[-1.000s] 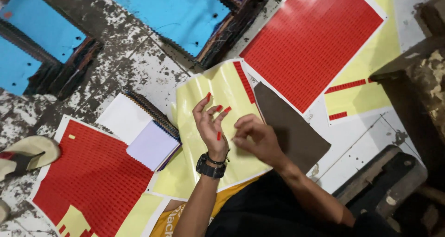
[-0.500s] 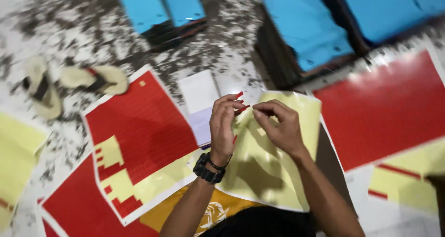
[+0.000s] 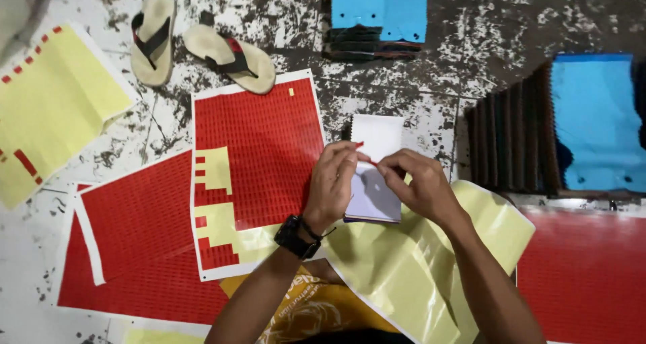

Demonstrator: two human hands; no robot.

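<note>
My left hand (image 3: pixel 333 182), with a black watch on its wrist, pinches a small red sticker (image 3: pixel 359 145) at its fingertips. My right hand (image 3: pixel 418 186) meets it from the right, fingers closed on the same small piece. Both hands hover over a small white notepad (image 3: pixel 377 136) lying on the floor. A yellow backing sheet (image 3: pixel 417 270) lies under my right forearm. A red sticker sheet (image 3: pixel 259 149) with some yellow gaps lies just left of my left hand.
More red sheets lie at the lower left (image 3: pixel 134 236) and lower right (image 3: pixel 585 277). A yellow sheet (image 3: pixel 54 101) sits at the far left. Two sandals (image 3: pixel 229 58) rest at the top. Stacks of blue-topped items stand at the top (image 3: pixel 380 11) and right (image 3: pixel 595 122).
The view has swung, so the sheets now lie differently in frame. My two hands have come together over the notepad, pinching the small red sticker between them.
</note>
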